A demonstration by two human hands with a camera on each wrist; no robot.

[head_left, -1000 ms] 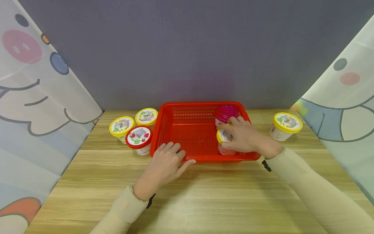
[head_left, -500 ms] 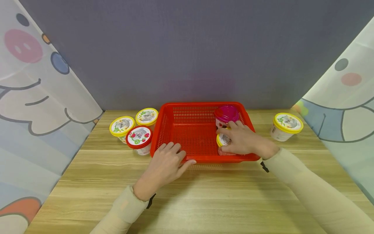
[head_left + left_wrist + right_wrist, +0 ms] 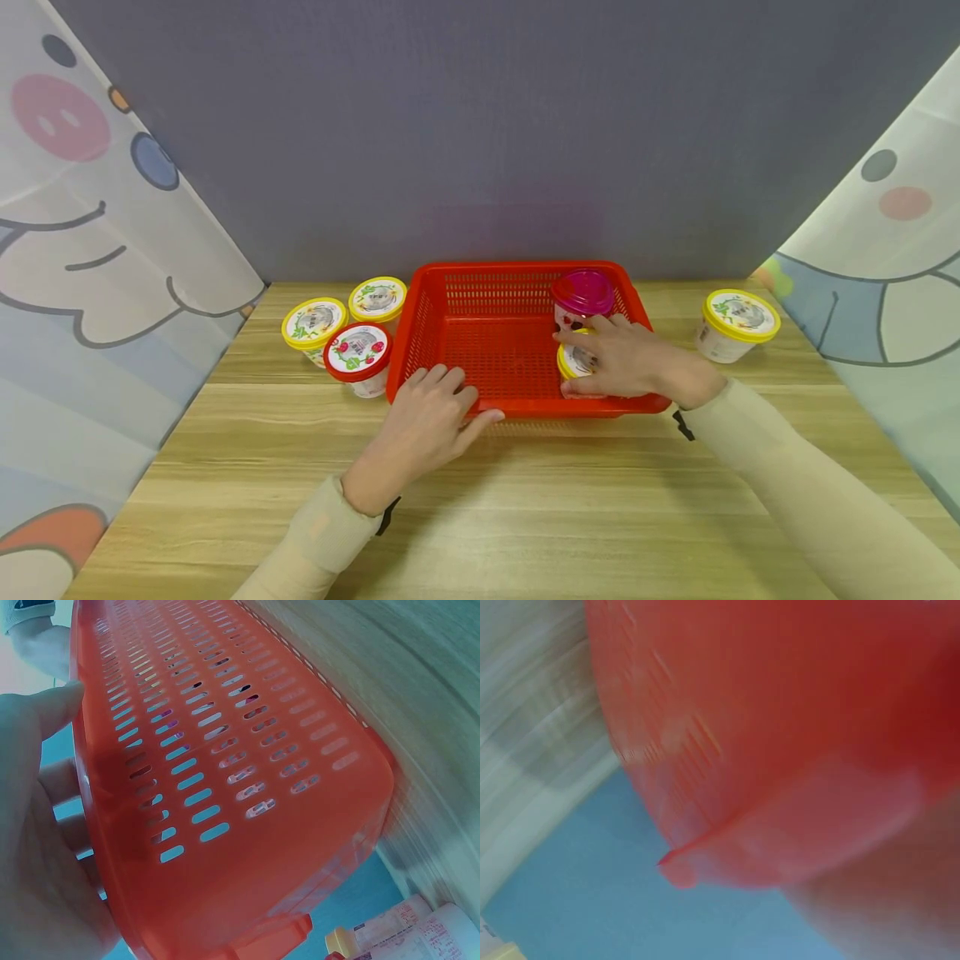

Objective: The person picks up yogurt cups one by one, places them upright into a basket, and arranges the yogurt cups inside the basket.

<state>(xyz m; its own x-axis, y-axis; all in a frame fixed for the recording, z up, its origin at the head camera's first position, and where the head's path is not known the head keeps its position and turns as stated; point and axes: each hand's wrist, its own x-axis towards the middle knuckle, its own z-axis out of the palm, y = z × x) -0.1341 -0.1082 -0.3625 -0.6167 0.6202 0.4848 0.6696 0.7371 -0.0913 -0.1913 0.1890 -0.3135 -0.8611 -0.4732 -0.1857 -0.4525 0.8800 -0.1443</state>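
Pinched a yellow-lidded tub (image 3: 576,360) in the right hand (image 3: 630,358), thumb to the near side of the lid and fingers to the far side; could not tell how firmly. Found that tub lid up inside the red plastic basket (image 3: 532,407), at the right end by the front wall, with a magenta-lidded tub (image 3: 582,292) just behind. Gripped the basket's front rim in the left hand (image 3: 427,417).

Judged the yellow-lidded tub fairly light, without sight of any contents; guessed at a smooth, slightly slippery wall, likely to give under a hard squeeze. Favoured a hold across the body just under the stiffer lid edge, rather than on the lid alone. Rated the basket light and a little flexible, best taken by the rim.

Saw from the left wrist the slotted front wall from outside, with fingers behind it, partly hidden from the head view. Glimpsed there too the printed sides of tubs (image 3: 439,941) beyond the basket's end. Got only blurred red plastic from the right wrist; relied on the head view for the pinched lid.
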